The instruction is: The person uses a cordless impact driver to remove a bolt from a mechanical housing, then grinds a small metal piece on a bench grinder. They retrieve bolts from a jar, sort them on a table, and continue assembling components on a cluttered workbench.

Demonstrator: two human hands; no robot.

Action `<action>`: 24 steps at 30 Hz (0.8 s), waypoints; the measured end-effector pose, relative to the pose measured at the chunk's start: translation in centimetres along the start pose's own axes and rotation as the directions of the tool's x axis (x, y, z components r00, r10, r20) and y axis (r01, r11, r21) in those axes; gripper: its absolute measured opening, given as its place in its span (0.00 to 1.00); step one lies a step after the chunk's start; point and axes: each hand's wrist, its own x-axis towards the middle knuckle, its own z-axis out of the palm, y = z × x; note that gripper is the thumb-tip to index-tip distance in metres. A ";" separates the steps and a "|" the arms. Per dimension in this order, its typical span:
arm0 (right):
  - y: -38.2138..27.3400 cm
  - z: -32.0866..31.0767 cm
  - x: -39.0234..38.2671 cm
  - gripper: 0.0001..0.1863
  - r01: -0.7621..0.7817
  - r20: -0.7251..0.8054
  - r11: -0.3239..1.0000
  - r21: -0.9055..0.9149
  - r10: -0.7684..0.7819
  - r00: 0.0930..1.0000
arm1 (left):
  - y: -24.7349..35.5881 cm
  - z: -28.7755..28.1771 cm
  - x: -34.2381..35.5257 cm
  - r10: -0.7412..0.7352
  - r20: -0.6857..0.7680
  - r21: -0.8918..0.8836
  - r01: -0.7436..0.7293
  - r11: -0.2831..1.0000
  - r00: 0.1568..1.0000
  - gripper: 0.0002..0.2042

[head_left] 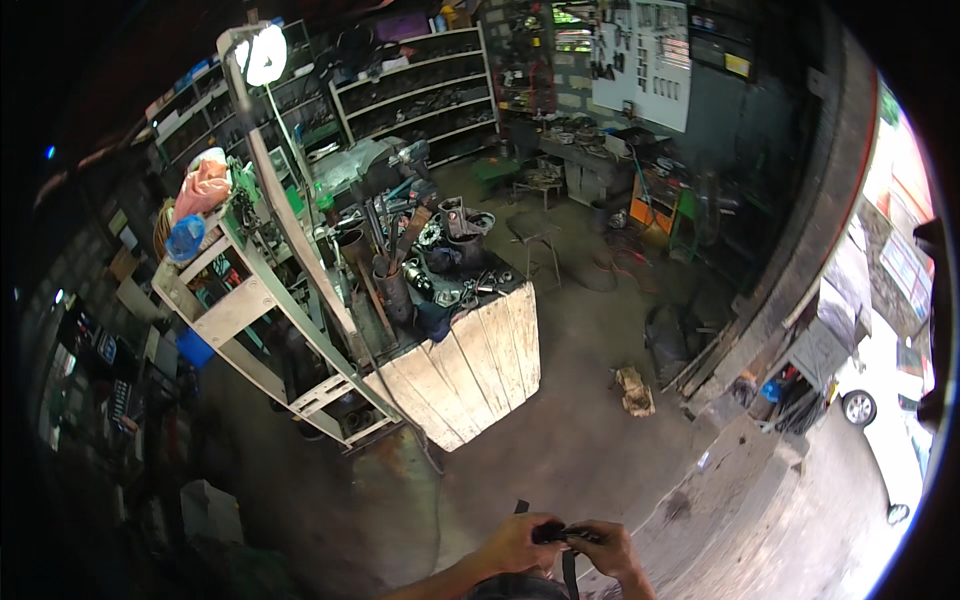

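Observation:
Low in the head view, my left hand (517, 544) and my right hand (606, 546) meet close in front of my body. Fingers of both are curled and pinch a small dark piece between them. It seems to belong to a black strap (570, 574), which hangs down between the hands. Another short black end (522, 507) sticks up past my left hand. The fingers hide most of the held part, so its exact shape is unclear.
Ahead stands a workbench with a pale wooden side (470, 370), loaded with tools and metal parts. A metal frame (240, 310) leans at its left. A crumpled brown piece (634, 391) lies on the floor. Shelves (415, 90) line the back; a white car (895, 410) is outside right.

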 end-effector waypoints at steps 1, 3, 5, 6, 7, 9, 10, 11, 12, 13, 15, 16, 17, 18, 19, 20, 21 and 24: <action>-0.8 -1.2 3.3 0.14 -0.012 0.053 0.999 -0.036 0.014 0.998 | 0.0 -1.1 2.5 0.006 -0.044 -0.009 -0.006 1.000 0.999 0.19; -1.3 -4.5 10.0 0.18 -0.019 0.111 0.999 -0.030 0.023 0.994 | -0.5 -3.2 8.0 -0.031 -0.118 -0.044 0.026 0.999 0.993 0.18; 0.2 -8.1 17.1 0.21 0.028 0.136 0.994 0.103 -0.042 0.990 | -0.7 -6.0 14.0 0.074 -0.253 -0.002 -0.077 0.997 0.965 0.18; 1.5 -11.0 20.8 0.25 0.014 0.109 0.998 0.063 -0.021 0.994 | -0.7 -8.1 17.2 0.124 -0.317 0.046 -0.115 0.992 0.940 0.17; 3.3 -14.1 23.5 0.24 -0.104 -0.020 0.992 0.069 0.106 0.994 | -0.6 -10.1 20.3 0.079 -0.367 0.082 -0.053 0.995 0.927 0.17; 8.5 -20.2 28.3 0.20 -0.251 -0.227 0.968 0.007 0.246 0.942 | -0.3 -15.4 26.5 0.085 -0.490 0.176 0.003 0.984 0.867 0.17; 11.6 -23.6 30.3 0.18 -0.296 -0.285 0.954 -0.046 0.271 0.919 | -0.3 -18.1 29.3 0.040 -0.575 0.119 0.036 0.992 0.817 0.17; 14.7 -26.2 31.7 0.15 -0.264 -0.334 0.921 -0.286 0.162 0.928 | -0.2 -20.9 31.9 0.026 -0.654 0.094 0.047 0.994 0.756 0.17; 17.3 -28.6 33.2 0.14 -0.170 -0.333 0.854 -0.492 -0.004 0.943 | 0.1 -23.5 34.5 0.019 -0.747 0.060 0.039 0.997 0.665 0.18; 19.7 -29.5 34.9 0.14 -0.076 -0.291 0.796 -0.601 -0.129 0.948 | 0.4 -26.0 36.8 0.014 -0.829 0.043 0.038 0.998 0.559 0.18; 20.2 -32.6 35.7 0.14 -0.651 -0.355 0.751 -0.111 0.581 0.732 | 0.5 -30.6 40.2 0.003 -0.898 0.098 0.195 0.976 0.441 0.19; 18.9 -33.9 37.8 0.14 -0.761 -0.304 0.649 -0.010 0.723 0.621 | 0.4 -32.4 41.9 0.077 -0.934 0.167 0.236 0.957 0.348 0.18; 16.8 -35.1 40.8 0.14 -0.786 -0.262 0.618 -0.011 0.757 0.599 | 0.1 -33.9 43.5 0.145 -0.957 0.220 0.305 0.927 0.251 0.18; 14.3 -36.2 44.2 0.14 -0.793 -0.220 0.608 -0.032 0.770 0.599 | -0.3 -35.0 45.0 0.141 -0.974 0.208 0.442 0.872 0.179 0.18; 11.4 -37.3 48.0 0.15 -0.792 -0.179 0.607 -0.061 0.774 0.607 | -0.9 -36.1 46.5 0.130 -0.985 0.170 0.483 0.859 0.117 0.18; 8.4 -38.4 52.4 0.15 -0.787 -0.141 0.609 -0.098 0.774 0.617 | -1.4 -36.8 47.9 0.106 -0.992 0.123 0.514 0.849 0.062 0.18; 5.2 -39.4 57.6 0.15 -0.766 -0.100 0.629 -0.133 0.760 0.642 | -1.7 -37.8 49.3 0.126 -0.992 0.104 0.535 0.838 -0.004 0.18; -5.2 -40.8 74.9 0.15 -0.621 0.039 0.739 -0.263 0.651 0.758 | -2.0 -39.4 52.6 0.063 -0.988 -0.040 0.625 0.780 -0.141 0.17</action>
